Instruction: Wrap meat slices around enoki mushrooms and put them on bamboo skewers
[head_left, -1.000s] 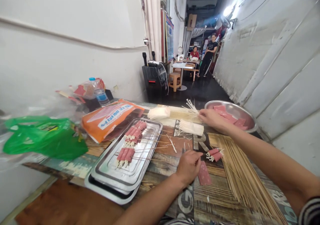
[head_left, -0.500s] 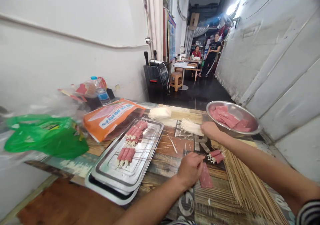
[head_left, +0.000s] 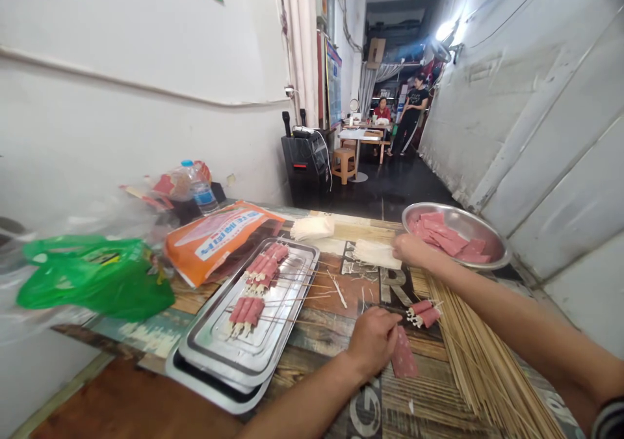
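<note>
My right hand (head_left: 412, 252) is closed at the right end of a white enoki mushroom bundle (head_left: 375, 254) lying on the table. My left hand (head_left: 374, 333) has its fingers curled together over the upper edge of a flat pink meat slice (head_left: 403, 354). Two meat rolls stuffed with enoki (head_left: 423, 313) sit just right of that slice. On the stacked metal trays (head_left: 205, 354) at left rest several skewered meat rolls (head_left: 247, 312), their sticks pointing right. More pink slices (head_left: 448, 236) fill a steel bowl (head_left: 500, 247) beyond my right forearm.
Bamboo skewers (head_left: 480, 348) lie under and beside my right arm. Another enoki bundle (head_left: 312, 227) is near the far edge. An orange package (head_left: 219, 237), a green plastic bag (head_left: 92, 279) and a water bottle (head_left: 202, 188) stand left. Two people are in the background.
The view has tilted up slightly, so everything sits lower. My right hand stays at the enoki bundle, and my left hand has hardly moved. The standing person in the background has turned their head.
</note>
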{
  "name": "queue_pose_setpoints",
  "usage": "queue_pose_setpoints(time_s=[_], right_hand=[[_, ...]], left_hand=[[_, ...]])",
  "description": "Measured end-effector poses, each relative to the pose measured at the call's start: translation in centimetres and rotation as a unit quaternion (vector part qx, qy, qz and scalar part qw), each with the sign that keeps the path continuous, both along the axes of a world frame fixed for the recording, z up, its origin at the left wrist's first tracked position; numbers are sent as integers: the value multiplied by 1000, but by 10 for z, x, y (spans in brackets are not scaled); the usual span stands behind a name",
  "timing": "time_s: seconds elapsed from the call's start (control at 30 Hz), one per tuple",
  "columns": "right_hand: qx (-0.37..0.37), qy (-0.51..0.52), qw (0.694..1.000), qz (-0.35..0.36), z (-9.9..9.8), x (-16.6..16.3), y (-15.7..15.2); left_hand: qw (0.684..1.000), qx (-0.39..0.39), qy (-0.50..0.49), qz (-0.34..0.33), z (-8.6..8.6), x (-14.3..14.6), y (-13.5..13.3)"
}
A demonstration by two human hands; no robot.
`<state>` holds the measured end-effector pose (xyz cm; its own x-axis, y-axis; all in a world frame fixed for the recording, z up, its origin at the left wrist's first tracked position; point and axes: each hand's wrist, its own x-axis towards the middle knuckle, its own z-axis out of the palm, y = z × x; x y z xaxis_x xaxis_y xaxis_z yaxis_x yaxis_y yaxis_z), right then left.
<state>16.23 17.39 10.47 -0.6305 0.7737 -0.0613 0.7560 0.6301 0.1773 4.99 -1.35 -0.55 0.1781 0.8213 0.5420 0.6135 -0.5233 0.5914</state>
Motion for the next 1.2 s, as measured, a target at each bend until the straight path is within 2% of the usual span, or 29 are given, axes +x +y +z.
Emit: queue_pose_setpoints(time_s=[0.17, 0.3, 0.37, 0.4, 0.47, 0.53, 0.67, 0.73, 0.77, 0.83, 0.93, 1.03, 1.13, 1.17, 1.2], right_hand=[[-44, 48, 998, -24, 41, -9, -3], [-122, 113, 985, -50, 65, -4, -18], [-242, 215, 942, -84, 68, 1, -29], [-316, 274, 902, -105, 68, 3, -35], [-438, 361, 812, -134, 65, 9, -47], [-496, 382, 767, -141, 61, 13, -58], [-536, 376, 743, -139, 51, 17, -73], [-542, 375, 739, -141, 45, 19, -77], [-546, 378, 734, -142, 43, 21, -79], [-561, 392, 715, -141, 38, 24, -81], [-589, 417, 679, -137, 32, 28, -83], [-604, 421, 662, -142, 25, 31, -83], [-597, 406, 678, -136, 21, 35, -80], [-584, 397, 696, -132, 21, 37, -79], [-563, 386, 720, -128, 23, 39, -77]], left_hand=[[999, 0, -34, 19, 4, -1, 1], [986, -12, -158, 60, 21, -6, 4], [968, -47, -239, 64, 32, -9, 9], [954, -75, -282, 62, 38, -10, 13], [912, -146, -380, 54, 50, -11, 22], [847, -229, -479, 35, 60, -11, 33], [679, -365, -635, -47, 75, -8, 48], [627, -392, -669, -69, 77, -7, 50], [615, -396, -678, -71, 76, -7, 50], [614, -386, -685, -69, 72, -5, 50], [642, -352, -678, -67, 62, 1, 49], [664, -332, -667, -62, 55, 8, 48], [686, -344, -639, -55, 53, 11, 42], [710, -346, -611, -47, 54, 10, 39], [748, -337, -571, -33, 55, 8, 35]])
